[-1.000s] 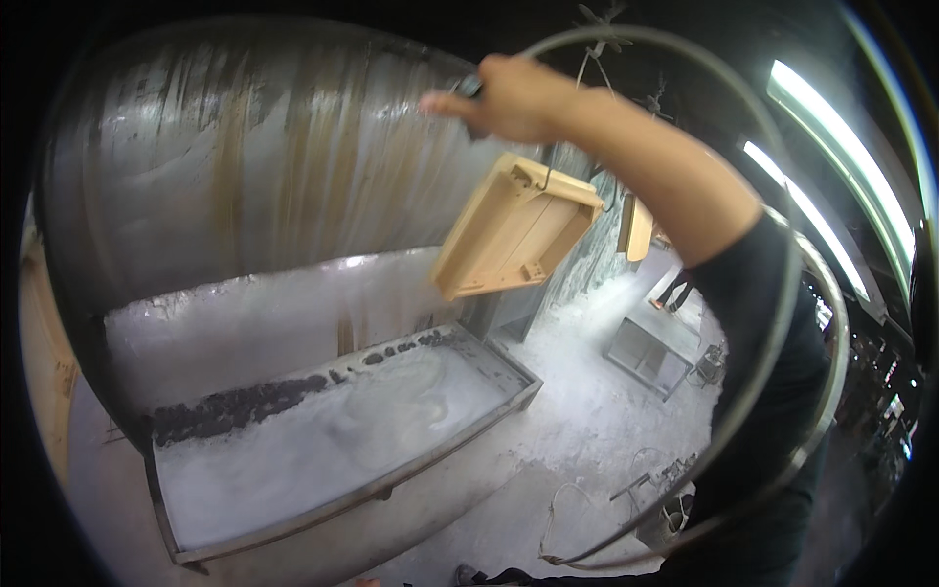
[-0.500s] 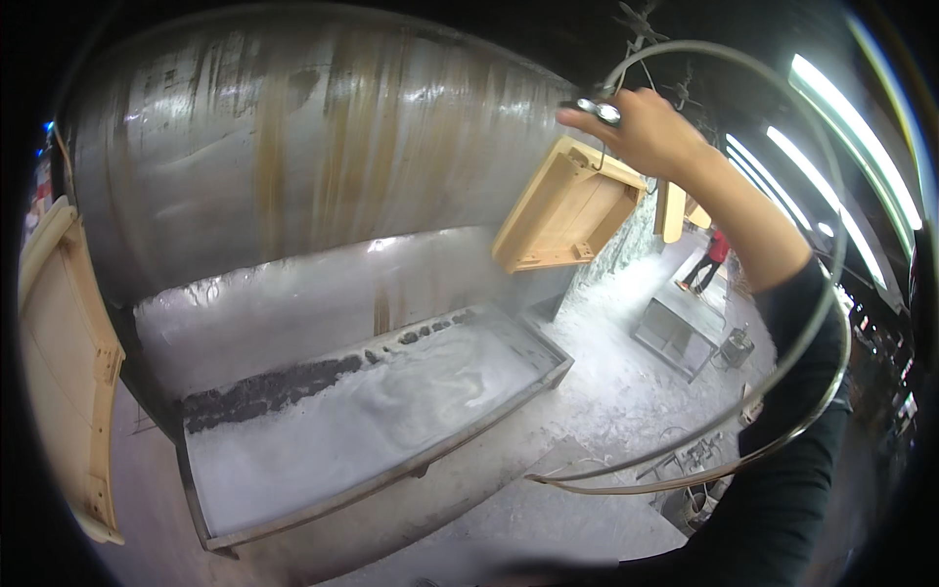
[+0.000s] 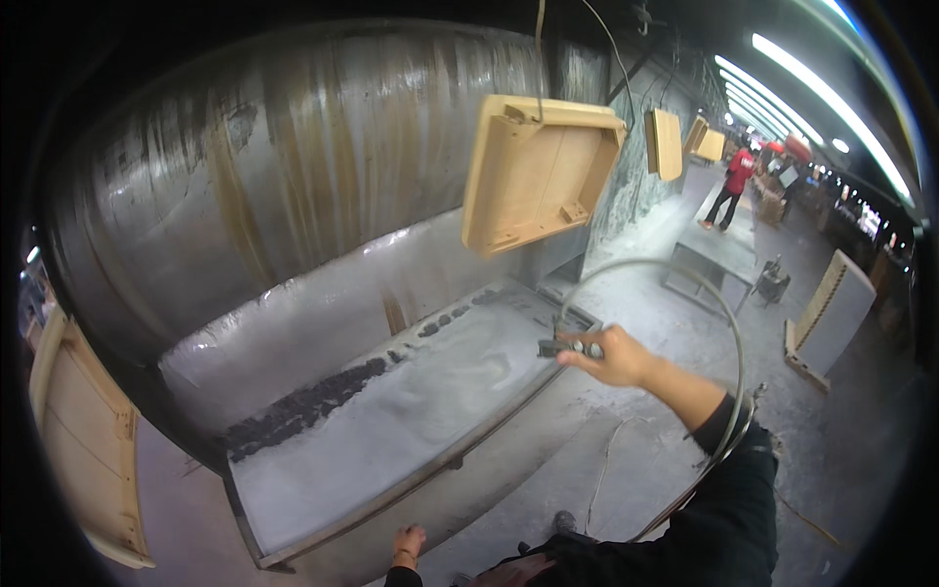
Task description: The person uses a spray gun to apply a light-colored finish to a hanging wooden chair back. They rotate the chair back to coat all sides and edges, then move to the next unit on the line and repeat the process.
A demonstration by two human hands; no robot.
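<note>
My right hand [image 3: 618, 358] is closed around a spray gun [image 3: 554, 348], held out over the right end of a long metal trough [image 3: 458, 458]. A pale hose [image 3: 739, 377] loops from the gun back over my forearm. Above and beyond the gun hangs a light wooden panel [image 3: 548, 176] with a raised frame and corner blocks, apart from my hand. My left hand [image 3: 409, 540] is low at the front edge of the view, its fingers curled in with nothing visible in them. Another framed wooden panel [image 3: 86, 440] stands upright at the far left.
Whitish, foamy liquid [image 3: 342, 470] lies in the trough, below a stained metal wall [image 3: 293, 147]. More wooden pieces [image 3: 665, 145] hang farther back. A person in a red top [image 3: 738, 174] stands behind a metal table [image 3: 709, 266]. A large panel [image 3: 836, 313] leans at right.
My right hand has come down with the spray gun, from beside the hanging panel's top to below it. My left hand has come into view at the bottom.
</note>
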